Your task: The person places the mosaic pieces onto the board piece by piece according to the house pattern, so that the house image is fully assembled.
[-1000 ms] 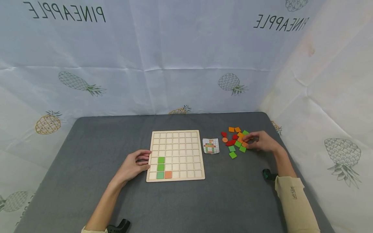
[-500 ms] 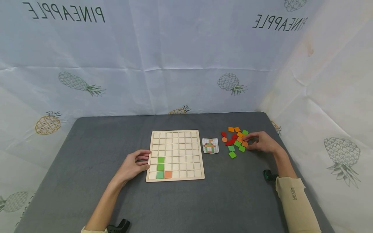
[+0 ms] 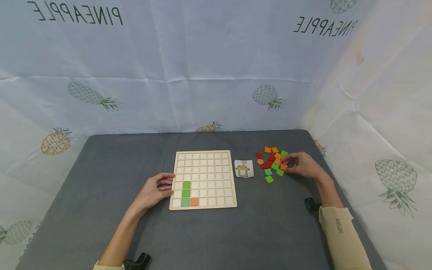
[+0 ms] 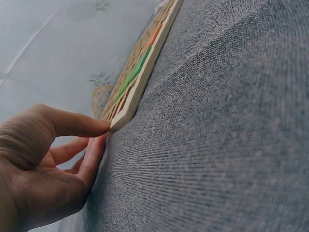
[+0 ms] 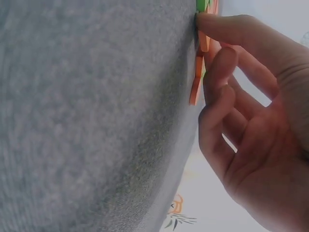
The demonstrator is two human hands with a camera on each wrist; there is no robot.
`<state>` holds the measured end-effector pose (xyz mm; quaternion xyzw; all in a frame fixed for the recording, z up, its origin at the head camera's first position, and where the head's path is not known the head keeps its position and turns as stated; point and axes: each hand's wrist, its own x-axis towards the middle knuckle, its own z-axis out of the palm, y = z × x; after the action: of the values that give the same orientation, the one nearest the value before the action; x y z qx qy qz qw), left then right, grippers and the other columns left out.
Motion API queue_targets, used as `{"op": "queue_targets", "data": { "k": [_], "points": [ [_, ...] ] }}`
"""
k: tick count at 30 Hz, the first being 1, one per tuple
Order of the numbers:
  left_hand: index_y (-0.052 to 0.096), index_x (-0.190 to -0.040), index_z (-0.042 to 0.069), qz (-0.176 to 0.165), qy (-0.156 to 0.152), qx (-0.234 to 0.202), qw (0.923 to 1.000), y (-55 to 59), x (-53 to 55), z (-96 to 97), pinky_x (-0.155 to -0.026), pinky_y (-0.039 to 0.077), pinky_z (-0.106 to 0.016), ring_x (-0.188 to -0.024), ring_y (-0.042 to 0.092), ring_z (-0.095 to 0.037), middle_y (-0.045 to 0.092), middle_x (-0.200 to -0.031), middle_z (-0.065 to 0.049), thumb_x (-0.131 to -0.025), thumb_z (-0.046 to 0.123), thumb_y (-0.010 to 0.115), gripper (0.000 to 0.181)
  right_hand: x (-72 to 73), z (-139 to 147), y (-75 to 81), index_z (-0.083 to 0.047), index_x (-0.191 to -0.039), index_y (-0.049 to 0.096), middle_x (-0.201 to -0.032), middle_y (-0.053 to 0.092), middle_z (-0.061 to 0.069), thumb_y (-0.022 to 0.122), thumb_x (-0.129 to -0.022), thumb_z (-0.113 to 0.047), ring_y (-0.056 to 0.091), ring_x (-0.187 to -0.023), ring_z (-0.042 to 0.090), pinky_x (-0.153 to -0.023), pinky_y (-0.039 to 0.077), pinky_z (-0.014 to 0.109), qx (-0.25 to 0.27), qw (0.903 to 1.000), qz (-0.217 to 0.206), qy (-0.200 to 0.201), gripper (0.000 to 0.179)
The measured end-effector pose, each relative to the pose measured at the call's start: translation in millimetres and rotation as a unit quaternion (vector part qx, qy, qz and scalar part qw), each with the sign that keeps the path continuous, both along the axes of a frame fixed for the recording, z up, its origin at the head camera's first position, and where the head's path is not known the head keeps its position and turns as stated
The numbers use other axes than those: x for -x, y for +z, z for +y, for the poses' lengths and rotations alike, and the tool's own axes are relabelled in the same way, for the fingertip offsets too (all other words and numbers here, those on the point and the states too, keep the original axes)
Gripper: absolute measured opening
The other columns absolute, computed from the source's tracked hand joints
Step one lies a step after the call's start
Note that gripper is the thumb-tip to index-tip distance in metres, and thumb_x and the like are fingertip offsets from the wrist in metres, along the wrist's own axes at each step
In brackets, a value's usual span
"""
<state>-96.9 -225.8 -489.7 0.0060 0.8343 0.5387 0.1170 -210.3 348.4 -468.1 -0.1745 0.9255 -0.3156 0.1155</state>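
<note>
A: Head view?
B: Board (image 3: 216, 174), centre of frame, flat on the grey table (image 3: 216, 240). Three green squares (image 3: 186, 193) and an orange square (image 3: 194, 201) sit toward its lower left. Left hand (image 3: 152, 192) touches the board's left edge, thumb and fingers spread, not wrapped round it. Card (image 3: 243, 169) just right of board. Right hand (image 3: 304, 165), right of centre, has its fingertips at an orange tile (image 3: 284, 167) among loose pieces (image 3: 269, 179).

A: Left wrist view?
B: Thumb tip meets the board near its corner, left of centre. Risk: an uneven push could skid the board and jog the squares.

A: Right wrist view?
B: Orange pieces edge-on by the thumb, top, right of middle; other fingers bent. Cannot tell whether anything is pinched. Risk: thin, crowded tiles; a careless pinch could drag neighbours or let one slip.
</note>
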Motion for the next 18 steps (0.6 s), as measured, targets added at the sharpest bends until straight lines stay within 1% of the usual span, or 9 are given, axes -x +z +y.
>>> {"op": "queue_targets", "data": {
  "k": [4, 6, 9, 12, 15, 18],
  "points": [
    [0.056, -0.150, -0.004, 0.000, 0.000, 0.001, 1.0000, -0.2, 0.2, 0.1, -0.101, 0.063, -0.028, -0.128, 0.065, -0.036, 0.062, -0.143, -0.027, -0.093, -0.005, 0.077, 0.060, -2.3, -5, 2.2, -0.003, -0.125, 0.077, -0.120, 0.077, 0.023, 0.085, -0.092, -0.010, 0.056, -0.071, 0.011, -0.061, 0.047, 0.025, -0.008, 0.9995, 0.028, -0.010, 0.035],
    [0.056, -0.150, -0.004, 0.001, -0.001, 0.000, 1.0000, -0.3, 0.4, -0.1, -0.101, 0.063, -0.027, -0.128, 0.065, -0.036, 0.062, -0.144, -0.027, -0.094, -0.005, 0.077, 0.060, -4.2, -10, 4.5, -0.003, -0.126, 0.077, -0.122, 0.077, 0.024, 0.084, -0.092, -0.011, 0.055, -0.067, 0.010, -0.059, 0.046, 0.024, -0.003, 0.9991, 0.039, -0.017, 0.035],
    [0.056, -0.150, -0.004, 0.001, -0.003, 0.000, 1.0000, -0.3, 0.5, -0.3, -0.100, 0.063, -0.025, -0.128, 0.065, -0.036, 0.062, -0.144, -0.027, -0.094, -0.005, 0.077, 0.060, -7.5, -21, 8.3, -0.003, -0.126, 0.077, -0.122, 0.076, 0.024, 0.083, -0.094, -0.011, 0.052, -0.059, 0.007, -0.056, 0.044, 0.024, 0.022, 0.9986, 0.045, -0.018, 0.033],
    [0.056, -0.150, -0.004, 0.002, -0.003, -0.001, 1.0000, -0.4, 0.6, -0.2, -0.100, 0.063, -0.024, -0.128, 0.065, -0.036, 0.062, -0.143, -0.027, -0.094, -0.005, 0.077, 0.060, -10.7, -35, 12.9, -0.004, -0.124, 0.078, -0.119, 0.076, 0.024, 0.082, -0.095, -0.009, 0.049, -0.052, 0.006, -0.052, 0.042, 0.024, 0.052, 0.9975, 0.047, -0.008, 0.030],
    [0.057, -0.149, -0.004, 0.003, -0.002, 0.000, 1.0000, -0.6, 0.6, 0.1, -0.100, 0.063, -0.025, -0.128, 0.065, -0.036, 0.063, -0.142, -0.027, -0.093, -0.005, 0.077, 0.060, -13.4, -50, 18.0, -0.005, -0.123, 0.078, -0.116, 0.077, 0.022, 0.083, -0.095, -0.009, 0.052, -0.052, 0.010, -0.051, 0.043, 0.024, 0.071, 0.9961, 0.052, 0.006, 0.029],
    [0.057, -0.149, -0.005, 0.003, -0.001, 0.003, 1.0000, -1.0, 0.5, 0.4, -0.100, 0.063, -0.025, -0.128, 0.065, -0.036, 0.063, -0.141, -0.027, -0.093, -0.005, 0.077, 0.059, -15.9, -64, 23.0, -0.005, -0.124, 0.078, -0.118, 0.076, 0.021, 0.084, -0.094, -0.009, 0.060, -0.057, 0.018, -0.051, 0.045, 0.024, 0.081, 0.9953, 0.051, 0.019, 0.031]
  ]
}}
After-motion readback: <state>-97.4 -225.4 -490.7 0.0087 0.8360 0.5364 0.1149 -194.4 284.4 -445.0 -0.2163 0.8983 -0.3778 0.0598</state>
